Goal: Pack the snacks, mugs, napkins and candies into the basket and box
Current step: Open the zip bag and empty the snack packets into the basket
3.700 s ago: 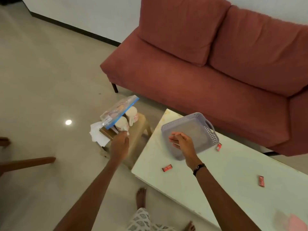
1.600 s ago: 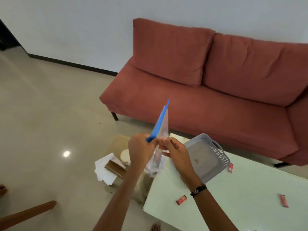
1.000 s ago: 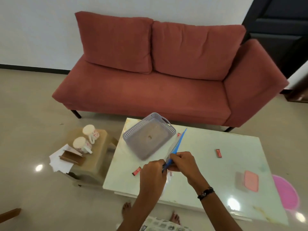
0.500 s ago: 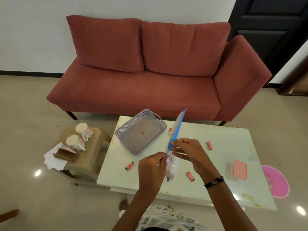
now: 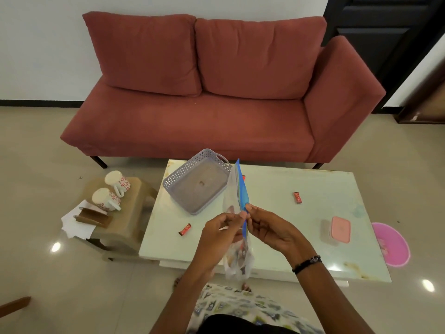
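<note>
Both hands hold a clear zip bag (image 5: 237, 251) with a blue top edge, upright over the table's near edge; snacks bunch at its bottom. My left hand (image 5: 220, 233) pinches one side of the mouth, my right hand (image 5: 269, 230) the other. An empty grey basket (image 5: 173, 183) sits on the white table (image 5: 277, 189). Red candies lie at the left (image 5: 185, 229), at the right (image 5: 297, 197) and one half hidden behind the bag. A pink-lidded box (image 5: 339, 229) rests at the right. Two white mugs (image 5: 106, 199) (image 5: 117, 181) and napkins (image 5: 77, 225) are on a stool (image 5: 125, 213).
A red sofa (image 5: 204, 109) stands behind the table. A brown napkin holder (image 5: 92, 216) sits on the stool by the mugs. A pink round mat (image 5: 391, 244) lies on the floor at the right. A dark door is at the back right.
The bag was lifted off the stool and carried over to the table's near side. Since half a second ago both hands pull its blue top apart.
</note>
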Demonstrator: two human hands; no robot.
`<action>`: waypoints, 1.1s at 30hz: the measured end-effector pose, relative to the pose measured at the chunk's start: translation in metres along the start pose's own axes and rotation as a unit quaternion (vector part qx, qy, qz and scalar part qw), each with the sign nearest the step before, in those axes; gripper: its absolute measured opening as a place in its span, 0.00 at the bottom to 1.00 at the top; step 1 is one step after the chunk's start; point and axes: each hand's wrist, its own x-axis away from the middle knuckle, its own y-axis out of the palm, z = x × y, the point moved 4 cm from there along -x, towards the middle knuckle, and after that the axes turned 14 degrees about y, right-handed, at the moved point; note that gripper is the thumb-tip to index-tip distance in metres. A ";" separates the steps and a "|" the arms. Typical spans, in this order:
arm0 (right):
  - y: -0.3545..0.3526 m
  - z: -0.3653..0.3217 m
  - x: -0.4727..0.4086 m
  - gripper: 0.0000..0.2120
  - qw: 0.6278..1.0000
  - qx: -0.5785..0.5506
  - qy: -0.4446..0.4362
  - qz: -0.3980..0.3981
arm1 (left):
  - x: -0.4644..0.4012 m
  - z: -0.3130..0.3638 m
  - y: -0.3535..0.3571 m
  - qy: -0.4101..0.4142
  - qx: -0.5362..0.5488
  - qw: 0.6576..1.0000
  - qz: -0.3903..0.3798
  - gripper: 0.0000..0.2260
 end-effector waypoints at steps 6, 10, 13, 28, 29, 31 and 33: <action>0.002 -0.001 0.005 0.05 0.982 0.177 -0.055 0.028 | -0.005 -0.002 -0.002 0.016 -0.038 0.999 0.009 0.10; -0.001 -0.004 0.011 0.05 0.970 0.221 -0.082 0.055 | -0.005 -0.001 -0.002 0.028 -0.050 0.997 -0.059 0.07; -0.003 -0.005 0.014 0.05 0.963 0.241 -0.097 0.071 | -0.005 -0.006 -0.002 0.012 -0.070 0.995 -0.068 0.09; 0.005 0.011 0.023 0.16 0.912 0.394 0.013 0.116 | -0.004 0.002 -0.004 0.224 -0.321 0.920 -0.037 0.09; 0.005 0.012 0.023 0.19 0.917 0.382 0.018 0.113 | -0.004 0.001 -0.004 0.221 -0.326 0.918 -0.048 0.09; 0.006 0.015 0.023 0.22 0.914 0.385 0.024 0.122 | -0.004 -0.002 -0.003 0.212 -0.325 0.919 -0.065 0.09; 0.007 0.018 0.021 0.21 0.910 0.392 0.030 0.132 | -0.003 -0.006 -0.002 0.201 -0.315 0.925 -0.072 0.08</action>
